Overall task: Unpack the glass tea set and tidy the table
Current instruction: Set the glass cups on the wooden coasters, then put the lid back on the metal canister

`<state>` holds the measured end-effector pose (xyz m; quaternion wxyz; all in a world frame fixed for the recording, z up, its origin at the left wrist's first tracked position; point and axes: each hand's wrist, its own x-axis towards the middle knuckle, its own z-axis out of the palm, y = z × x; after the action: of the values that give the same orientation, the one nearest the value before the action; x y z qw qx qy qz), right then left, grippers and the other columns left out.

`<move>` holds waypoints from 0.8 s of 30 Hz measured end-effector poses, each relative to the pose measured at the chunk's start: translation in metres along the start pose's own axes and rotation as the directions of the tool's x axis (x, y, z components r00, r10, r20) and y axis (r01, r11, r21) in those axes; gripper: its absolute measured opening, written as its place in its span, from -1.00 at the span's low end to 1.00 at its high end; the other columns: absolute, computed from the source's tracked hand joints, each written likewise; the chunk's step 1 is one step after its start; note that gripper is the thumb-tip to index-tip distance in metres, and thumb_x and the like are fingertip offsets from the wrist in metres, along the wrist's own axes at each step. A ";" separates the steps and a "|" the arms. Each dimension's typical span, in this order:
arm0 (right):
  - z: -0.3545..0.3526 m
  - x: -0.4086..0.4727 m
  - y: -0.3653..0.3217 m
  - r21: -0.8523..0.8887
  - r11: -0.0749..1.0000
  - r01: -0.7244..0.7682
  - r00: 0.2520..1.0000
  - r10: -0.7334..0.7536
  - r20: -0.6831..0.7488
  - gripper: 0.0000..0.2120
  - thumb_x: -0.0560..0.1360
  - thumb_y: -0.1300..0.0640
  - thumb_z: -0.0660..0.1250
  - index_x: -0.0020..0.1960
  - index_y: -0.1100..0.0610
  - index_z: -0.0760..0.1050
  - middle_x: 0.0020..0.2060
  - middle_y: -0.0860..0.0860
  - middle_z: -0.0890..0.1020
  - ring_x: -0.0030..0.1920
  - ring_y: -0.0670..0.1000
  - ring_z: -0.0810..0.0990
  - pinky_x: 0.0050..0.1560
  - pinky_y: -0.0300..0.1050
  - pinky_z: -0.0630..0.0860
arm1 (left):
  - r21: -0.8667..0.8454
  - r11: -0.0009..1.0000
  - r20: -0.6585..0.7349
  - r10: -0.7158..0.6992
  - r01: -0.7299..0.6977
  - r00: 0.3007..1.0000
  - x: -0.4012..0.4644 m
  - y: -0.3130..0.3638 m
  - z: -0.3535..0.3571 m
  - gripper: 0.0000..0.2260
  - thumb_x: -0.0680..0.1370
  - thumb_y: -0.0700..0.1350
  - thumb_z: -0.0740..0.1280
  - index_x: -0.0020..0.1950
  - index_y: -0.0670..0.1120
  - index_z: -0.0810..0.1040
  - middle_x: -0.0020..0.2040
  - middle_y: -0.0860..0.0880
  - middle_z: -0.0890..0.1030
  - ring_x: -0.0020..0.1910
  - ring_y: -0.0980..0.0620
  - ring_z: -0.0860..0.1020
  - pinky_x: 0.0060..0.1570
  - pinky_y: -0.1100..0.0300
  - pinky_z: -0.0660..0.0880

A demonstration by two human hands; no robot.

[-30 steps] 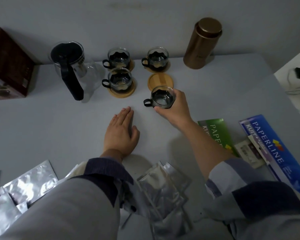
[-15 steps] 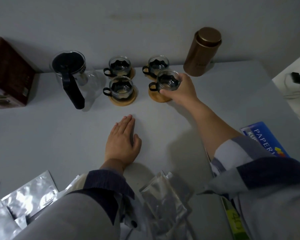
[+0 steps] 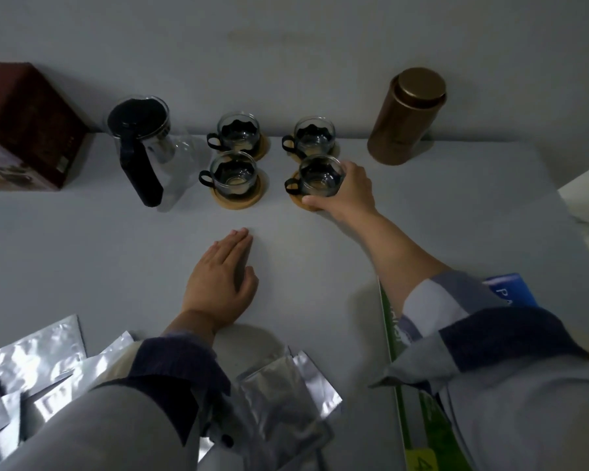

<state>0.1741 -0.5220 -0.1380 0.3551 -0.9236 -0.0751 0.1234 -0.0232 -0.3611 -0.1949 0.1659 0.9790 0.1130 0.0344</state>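
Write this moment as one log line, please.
right hand: grips black-handled glass cup on round wooden coaster | left hand: flat on grey table

Four cups on coasters, apparently, between teapot and canister

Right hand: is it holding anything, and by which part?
The right hand grips the front-right glass cup by its side wall, opposite the black handle, over a wooden coaster. The left hand holds nothing.
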 end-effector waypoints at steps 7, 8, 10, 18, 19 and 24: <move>-0.076 0.016 -0.002 -0.048 0.991 0.124 0.992 -0.124 -0.008 -0.36 0.48 -0.11 0.36 0.46 0.10 0.26 0.42 0.13 0.29 0.43 0.17 0.26 0.43 0.03 0.24 | 0.022 0.999 -0.295 0.050 -0.045 0.954 0.055 0.059 -0.043 -0.67 0.54 0.02 0.17 0.17 -0.13 0.54 0.08 -0.11 0.58 0.09 -0.12 0.54 0.02 0.07 0.48; -0.092 0.023 -0.003 -0.095 0.981 0.167 0.984 -0.171 -0.043 -0.46 0.51 -0.08 0.33 0.41 0.10 0.34 0.37 0.14 0.38 0.39 0.17 0.34 0.41 0.04 0.27 | -0.016 0.997 -0.344 0.062 -0.072 0.937 0.072 0.074 -0.049 -0.71 0.54 -0.04 0.22 0.17 -0.15 0.53 0.07 -0.13 0.57 0.08 -0.13 0.54 0.02 0.06 0.47; -0.122 0.040 -0.003 -0.185 0.956 0.227 0.964 -0.248 -0.098 -0.60 0.54 -0.02 0.29 0.34 0.08 0.45 0.31 0.13 0.47 0.33 0.17 0.40 0.38 0.00 0.27 | -0.085 0.989 -0.391 0.080 -0.122 0.917 0.110 0.105 -0.057 -0.70 0.54 -0.06 0.24 0.21 -0.17 0.51 0.10 -0.15 0.56 0.12 -0.14 0.51 0.08 0.05 0.45; -0.164 0.089 -0.003 -0.535 0.804 0.259 0.953 -0.302 0.008 -0.55 0.62 -0.10 0.04 0.50 -0.17 0.14 0.43 0.12 0.25 0.39 0.25 0.19 0.31 0.15 0.27 | -0.424 0.901 -0.040 -0.125 0.096 0.991 0.220 0.200 -0.028 -0.26 0.48 0.08 0.39 0.52 -0.17 0.14 0.48 -0.12 0.27 0.45 -0.09 0.25 0.39 0.05 0.24; -0.164 0.095 -0.002 -0.573 0.778 0.258 0.954 -0.299 0.023 -0.54 0.62 -0.13 0.01 0.51 -0.19 0.11 0.45 0.12 0.24 0.40 0.25 0.17 0.31 0.16 0.27 | -0.446 0.887 -0.010 -0.143 0.124 0.990 0.229 0.205 -0.022 -0.20 0.46 0.09 0.42 0.53 -0.17 0.11 0.49 -0.13 0.25 0.46 -0.10 0.24 0.39 0.04 0.24; -0.158 0.115 0.003 -0.645 0.707 0.289 0.940 -0.339 0.049 -0.57 0.61 -0.17 -0.01 0.47 -0.19 0.17 0.40 0.14 0.26 0.34 0.27 0.22 0.25 0.10 0.31 | -0.559 0.818 0.039 -0.141 0.138 0.989 0.261 0.220 0.000 -0.14 0.39 0.03 0.50 0.52 -0.20 0.13 0.46 -0.17 0.30 0.42 -0.12 0.31 0.31 0.12 0.29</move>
<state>0.3291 -0.5991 -0.0464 0.0350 -0.9661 -0.2556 -0.0060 0.2765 -0.5029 -0.1140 0.4473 0.8764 0.1696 0.0558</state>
